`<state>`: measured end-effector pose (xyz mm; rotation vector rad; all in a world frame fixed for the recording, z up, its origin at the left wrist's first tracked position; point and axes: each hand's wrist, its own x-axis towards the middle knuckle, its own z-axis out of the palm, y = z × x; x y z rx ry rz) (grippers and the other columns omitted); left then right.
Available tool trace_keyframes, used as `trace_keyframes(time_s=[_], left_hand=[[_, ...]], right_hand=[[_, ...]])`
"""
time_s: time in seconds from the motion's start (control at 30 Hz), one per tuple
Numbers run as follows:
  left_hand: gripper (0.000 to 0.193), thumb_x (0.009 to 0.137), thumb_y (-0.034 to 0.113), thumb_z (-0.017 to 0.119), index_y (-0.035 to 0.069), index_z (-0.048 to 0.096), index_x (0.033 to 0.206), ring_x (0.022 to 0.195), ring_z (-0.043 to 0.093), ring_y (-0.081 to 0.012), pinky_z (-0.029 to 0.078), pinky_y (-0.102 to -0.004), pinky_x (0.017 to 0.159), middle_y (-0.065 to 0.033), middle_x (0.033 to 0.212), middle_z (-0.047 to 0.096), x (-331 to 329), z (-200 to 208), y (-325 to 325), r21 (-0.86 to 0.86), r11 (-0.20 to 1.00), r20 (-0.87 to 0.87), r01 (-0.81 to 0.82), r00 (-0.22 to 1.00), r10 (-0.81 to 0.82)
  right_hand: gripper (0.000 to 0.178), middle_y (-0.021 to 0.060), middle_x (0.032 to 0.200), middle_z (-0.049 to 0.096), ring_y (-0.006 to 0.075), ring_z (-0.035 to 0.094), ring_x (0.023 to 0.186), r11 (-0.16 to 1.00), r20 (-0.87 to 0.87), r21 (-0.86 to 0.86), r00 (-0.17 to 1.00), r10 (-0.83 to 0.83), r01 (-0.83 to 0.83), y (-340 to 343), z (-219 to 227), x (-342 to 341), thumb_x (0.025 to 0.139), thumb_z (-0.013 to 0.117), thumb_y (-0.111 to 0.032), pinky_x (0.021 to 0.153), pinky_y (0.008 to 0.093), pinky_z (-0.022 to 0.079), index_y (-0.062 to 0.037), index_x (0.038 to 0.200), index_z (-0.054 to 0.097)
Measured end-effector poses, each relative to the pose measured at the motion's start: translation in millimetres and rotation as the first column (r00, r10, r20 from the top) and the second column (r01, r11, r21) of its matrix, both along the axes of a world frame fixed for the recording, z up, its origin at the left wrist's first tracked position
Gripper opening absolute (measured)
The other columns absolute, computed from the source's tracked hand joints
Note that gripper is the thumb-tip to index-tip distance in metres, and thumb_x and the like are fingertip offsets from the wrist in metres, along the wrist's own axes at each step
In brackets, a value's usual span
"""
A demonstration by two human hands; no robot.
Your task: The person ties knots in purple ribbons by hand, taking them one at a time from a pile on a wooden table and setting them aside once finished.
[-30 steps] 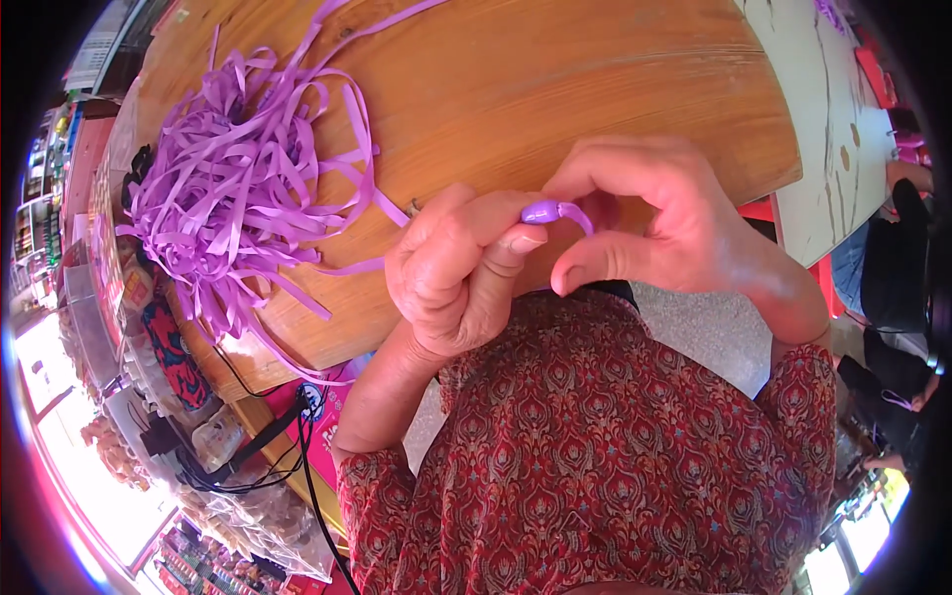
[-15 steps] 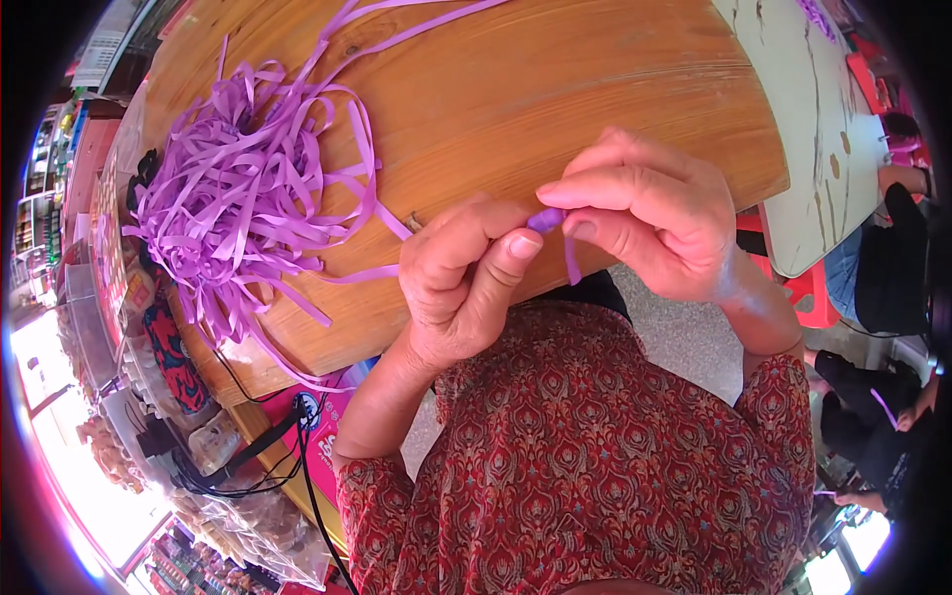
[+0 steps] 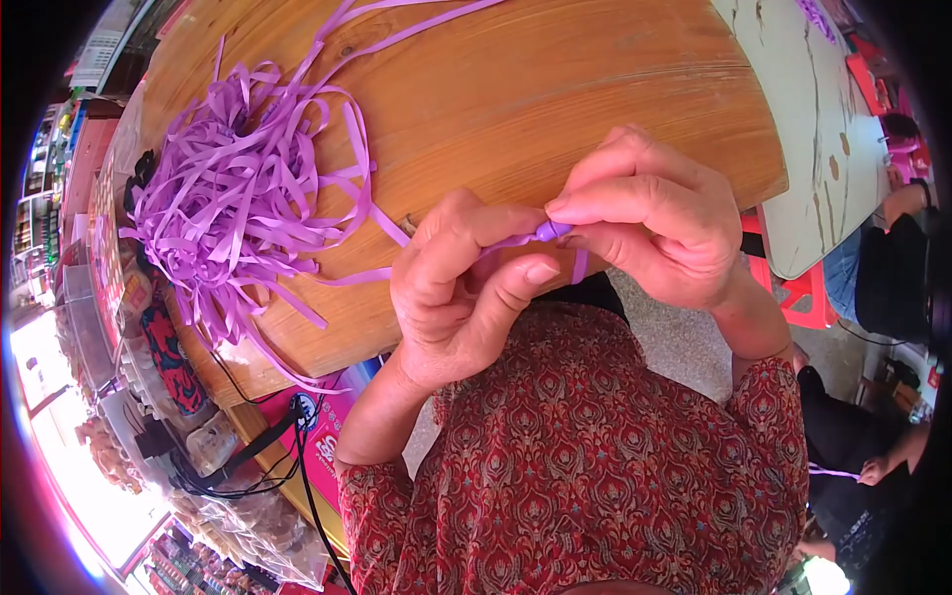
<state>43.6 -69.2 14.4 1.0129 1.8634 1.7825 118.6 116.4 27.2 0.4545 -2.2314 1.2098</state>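
A small, shiny purple piece, bead-like or a tight knot, sits on a thin purple ribbon. My right hand pinches this piece between thumb and fingertips, and a short ribbon tail hangs below it. From the piece the ribbon runs left into my left hand, whose fingers are curled round it while the thumb stands away from the index finger. Beyond that hand the ribbon continues toward a large tangled heap of purple ribbon at the left of the wooden table.
A pale marbled table adjoins at the right, with a red stool under it. Other people sit at the right; one person's hand holds a purple strip. Black cables and a pink box lie at the lower left.
My left thumb has come off the purple piece and moved away from the index finger. The left hand has shifted slightly left, baring a stretch of ribbon; the right fingertips now pinch the piece.
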Motion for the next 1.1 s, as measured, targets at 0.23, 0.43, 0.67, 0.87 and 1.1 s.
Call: trace_keyframes(time_s=[0.23, 0.43, 0.67, 0.87, 1.1], left_hand=[[0.009, 0.086, 0.006, 0.060, 0.000, 0.063, 0.092, 0.069, 0.048, -0.0125, 0.038, -0.0240, 0.063, -0.0041, 0.076, 0.055, -4.0, 2.3, 4.2, -0.009, 1.000, 0.070, 0.030, 0.997, -0.029], [0.008, 0.086, 0.004, 0.060, 0.000, 0.064, 0.092, 0.069, 0.048, -0.0112, 0.038, -0.0232, 0.063, -0.0032, 0.077, 0.055, -3.7, 3.2, 4.2, 0.044, 0.999, 0.155, 0.012, 0.988, -0.018], [0.014, 0.086, 0.003, 0.060, 0.000, 0.062, 0.100, 0.072, 0.048, -0.0082, 0.040, -0.0217, 0.066, -0.0022, 0.081, 0.055, -3.0, 4.0, 7.3, 0.033, 0.999, 0.178, 0.021, 0.984, -0.026], [0.020, 0.088, 0.002, 0.059, -0.001, 0.059, 0.108, 0.079, 0.052, -0.0062, 0.043, -0.0190, 0.067, -0.0030, 0.093, 0.059, -8.3, 14.8, 12.1, 0.102, 0.993, 0.452, 0.053, 0.887, -0.094], [0.015, 0.085, -0.001, 0.061, -0.001, 0.062, 0.100, 0.071, 0.052, -0.0047, 0.042, -0.0172, 0.058, -0.0035, 0.089, 0.059, -8.2, 6.0, 9.7, 0.168, 0.982, 0.312, 0.080, 0.941, -0.130]], right_hand=[[0.025, 0.0099, 0.082, 0.060, 0.0171, 0.053, 0.064, 1.000, 0.005, -0.006, 1.000, -0.011, 0.011, -0.8, -1.4, -0.4, 0.070, 0.072, -0.001, 0.055, 0.0266, 0.041, -0.0002, 0.094, 0.065], [0.026, 0.0100, 0.082, 0.061, 0.0171, 0.055, 0.064, 0.999, 0.078, -0.050, 0.997, -0.005, 0.009, -0.7, -1.6, 0.4, 0.069, 0.072, -0.002, 0.056, 0.0264, 0.041, 0.0002, 0.095, 0.066], [0.022, 0.0125, 0.088, 0.063, 0.0194, 0.058, 0.071, 1.000, 0.041, 0.002, 0.999, -0.016, 0.016, 3.0, -0.4, -1.4, 0.070, 0.071, -0.001, 0.061, 0.0279, 0.045, 0.0012, 0.091, 0.066], [0.019, 0.0053, 0.092, 0.064, 0.0173, 0.060, 0.076, 0.993, -0.014, 0.040, 0.994, -0.112, 0.112, 3.1, -1.9, -1.9, 0.070, 0.073, -0.003, 0.064, 0.0268, 0.047, -0.0069, 0.088, 0.069], [0.023, 0.0140, 0.090, 0.063, 0.0202, 0.062, 0.076, 0.999, 0.062, -0.034, 0.998, -0.022, 0.024, -0.3, 1.7, 0.4, 0.071, 0.071, 0.000, 0.064, 0.0263, 0.048, 0.0018, 0.094, 0.066]])
